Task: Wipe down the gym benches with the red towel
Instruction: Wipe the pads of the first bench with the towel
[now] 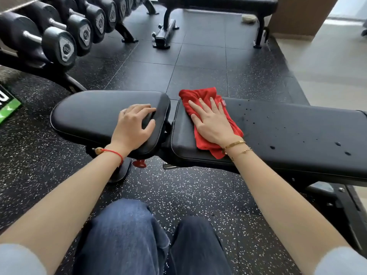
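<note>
A black padded gym bench lies across the view in front of me, with a short seat pad (89, 114) on the left and a long back pad (297, 132) on the right. The red towel (200, 96) is spread on the left end of the long pad. My right hand (212, 122) presses flat on the towel, fingers straight. My left hand (135, 124) rests on the right end of the seat pad, fingers bent over its edge. Dark wet drops dot the long pad to the right of the towel.
A rack of black dumbbells (65, 46) stands at the upper left. A second black bench (218, 2) stands at the far top, with a crumpled cloth (249, 18) on the floor under it. A red adjustment knob (140, 163) hangs below the near bench. My knees are at the bottom.
</note>
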`<state>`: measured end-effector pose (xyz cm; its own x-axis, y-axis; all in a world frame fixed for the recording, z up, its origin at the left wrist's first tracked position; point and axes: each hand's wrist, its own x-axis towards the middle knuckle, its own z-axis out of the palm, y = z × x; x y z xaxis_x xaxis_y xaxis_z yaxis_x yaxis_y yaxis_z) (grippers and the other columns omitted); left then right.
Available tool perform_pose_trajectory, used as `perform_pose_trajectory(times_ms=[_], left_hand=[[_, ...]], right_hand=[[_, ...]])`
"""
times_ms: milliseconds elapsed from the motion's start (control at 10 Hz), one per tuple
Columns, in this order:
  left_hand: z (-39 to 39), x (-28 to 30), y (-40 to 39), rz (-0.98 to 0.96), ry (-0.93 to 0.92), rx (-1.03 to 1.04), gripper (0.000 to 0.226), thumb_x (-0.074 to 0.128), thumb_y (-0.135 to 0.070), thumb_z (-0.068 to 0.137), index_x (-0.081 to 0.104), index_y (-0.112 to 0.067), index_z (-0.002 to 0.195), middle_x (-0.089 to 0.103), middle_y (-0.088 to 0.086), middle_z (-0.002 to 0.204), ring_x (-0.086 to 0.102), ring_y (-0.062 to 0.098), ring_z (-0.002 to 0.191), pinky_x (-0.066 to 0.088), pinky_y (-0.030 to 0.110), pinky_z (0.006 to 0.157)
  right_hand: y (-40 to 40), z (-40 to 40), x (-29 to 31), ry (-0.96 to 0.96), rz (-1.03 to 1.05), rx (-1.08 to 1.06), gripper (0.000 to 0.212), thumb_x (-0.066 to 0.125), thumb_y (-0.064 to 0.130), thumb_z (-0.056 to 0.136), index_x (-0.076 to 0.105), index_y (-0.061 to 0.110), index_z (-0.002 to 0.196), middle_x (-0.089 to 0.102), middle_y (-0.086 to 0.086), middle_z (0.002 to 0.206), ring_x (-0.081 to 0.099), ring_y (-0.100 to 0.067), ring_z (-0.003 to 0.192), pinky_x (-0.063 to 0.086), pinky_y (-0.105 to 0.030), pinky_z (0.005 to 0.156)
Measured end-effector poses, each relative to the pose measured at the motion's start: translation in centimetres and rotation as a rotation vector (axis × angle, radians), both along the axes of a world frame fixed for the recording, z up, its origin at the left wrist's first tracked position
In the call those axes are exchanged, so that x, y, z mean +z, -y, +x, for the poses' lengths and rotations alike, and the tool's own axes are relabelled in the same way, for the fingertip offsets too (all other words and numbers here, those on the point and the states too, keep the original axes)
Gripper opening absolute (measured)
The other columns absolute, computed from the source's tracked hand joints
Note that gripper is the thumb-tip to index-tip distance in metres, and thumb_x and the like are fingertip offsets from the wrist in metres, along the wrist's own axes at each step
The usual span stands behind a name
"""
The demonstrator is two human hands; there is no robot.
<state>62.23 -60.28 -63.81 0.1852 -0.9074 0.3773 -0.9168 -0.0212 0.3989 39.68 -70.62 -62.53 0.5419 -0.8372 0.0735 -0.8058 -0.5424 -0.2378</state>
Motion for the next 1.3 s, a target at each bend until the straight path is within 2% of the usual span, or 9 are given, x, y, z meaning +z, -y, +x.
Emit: perform_pose_trajectory(times_ms=[100,300,400,600,700,800,1000,1100,1300], left_hand=[[0.2,-0.2,-0.1,0.007,0.003,-0.008,0.043,0.05,-0.034,0.087,0.063,-0.022,0.126,0.058,-0.001,0.135,0.047,0.019,0.131,0.029,0.045,0.112],[0.2,-0.6,-0.1,0.0,0.004,0.025,0.038,0.058,-0.026,0.089,0.062,-0.02,0.126,0.056,0.001,0.135,0.042,0.021,0.132,0.032,0.048,0.111],[0.2,-0.7,-0.1,-0.019,0.016,0.056,0.037,0.059,-0.026,0.088,0.063,-0.02,0.124,0.059,0.0,0.132,0.046,0.021,0.129,0.033,0.046,0.11],[0.3,-0.5,-0.2,-0.03,0.024,0.066,0.036,0.059,-0.027,0.086,0.064,-0.021,0.122,0.061,-0.002,0.13,0.047,0.02,0.127,0.033,0.044,0.109],[0.4,-0.5,-0.1,-0.027,0.029,0.061,0.036,0.06,-0.026,0.087,0.064,-0.022,0.122,0.061,-0.003,0.129,0.047,0.019,0.127,0.033,0.044,0.109],[0.5,-0.6,-0.1,-0.024,0.034,0.06,0.036,0.06,-0.027,0.087,0.063,-0.021,0.123,0.06,-0.003,0.13,0.047,0.019,0.127,0.033,0.043,0.11],[0.3,-0.8,-0.1,-0.03,0.027,0.073,0.037,0.059,-0.027,0.087,0.063,-0.021,0.123,0.06,-0.003,0.131,0.046,0.018,0.127,0.032,0.04,0.109],[0.3,-0.8,0.0,-0.033,0.019,0.078,0.037,0.06,-0.027,0.087,0.063,-0.021,0.123,0.06,-0.003,0.13,0.047,0.019,0.127,0.033,0.041,0.108],[0.4,-0.8,-0.1,-0.04,0.021,0.071,0.036,0.059,-0.027,0.087,0.064,-0.022,0.122,0.061,-0.003,0.13,0.048,0.019,0.126,0.034,0.041,0.108]], right_hand=[[-1.8,-1.6,-0.3,0.037,-0.03,0.068,0.051,0.032,0.045,0.101,0.023,0.041,0.151,0.018,0.003,0.162,0.004,-0.027,0.151,-0.005,-0.047,0.121],[0.3,-5.5,-0.1,-0.012,-0.014,-0.115,0.054,0.036,0.047,0.099,0.021,0.04,0.151,0.018,0.002,0.162,0.006,-0.029,0.15,-0.007,-0.048,0.121],[2.2,-3.4,0.2,-0.024,0.014,-0.153,0.052,0.03,0.047,0.101,0.02,0.04,0.152,0.015,0.002,0.162,0.005,-0.03,0.15,-0.008,-0.048,0.12],[-0.9,1.9,0.1,0.025,-0.028,0.024,0.05,0.031,0.044,0.101,0.026,0.039,0.15,0.02,0.002,0.161,0.008,-0.028,0.15,-0.004,-0.045,0.121],[-3.4,0.5,-0.3,0.068,-0.046,0.125,0.049,0.035,0.041,0.101,0.03,0.039,0.149,0.023,0.003,0.16,0.011,-0.026,0.15,-0.004,-0.039,0.122],[-3.5,-2.2,-0.6,0.069,-0.074,0.102,0.049,0.038,0.038,0.101,0.03,0.038,0.149,0.027,0.004,0.159,0.015,-0.027,0.149,-0.003,-0.043,0.122],[2.1,-2.3,0.2,-0.006,-0.011,-0.17,0.05,0.033,0.043,0.102,0.026,0.038,0.151,0.019,0.001,0.162,0.01,-0.029,0.149,-0.005,-0.047,0.121],[2.3,0.6,0.2,0.002,-0.015,-0.144,0.05,0.031,0.044,0.102,0.025,0.038,0.151,0.018,0.001,0.162,0.008,-0.029,0.15,-0.006,-0.046,0.121],[-2.8,0.6,-0.1,0.081,-0.053,0.101,0.047,0.038,0.039,0.1,0.033,0.04,0.148,0.026,0.004,0.159,0.013,-0.027,0.149,-0.002,-0.039,0.122]])
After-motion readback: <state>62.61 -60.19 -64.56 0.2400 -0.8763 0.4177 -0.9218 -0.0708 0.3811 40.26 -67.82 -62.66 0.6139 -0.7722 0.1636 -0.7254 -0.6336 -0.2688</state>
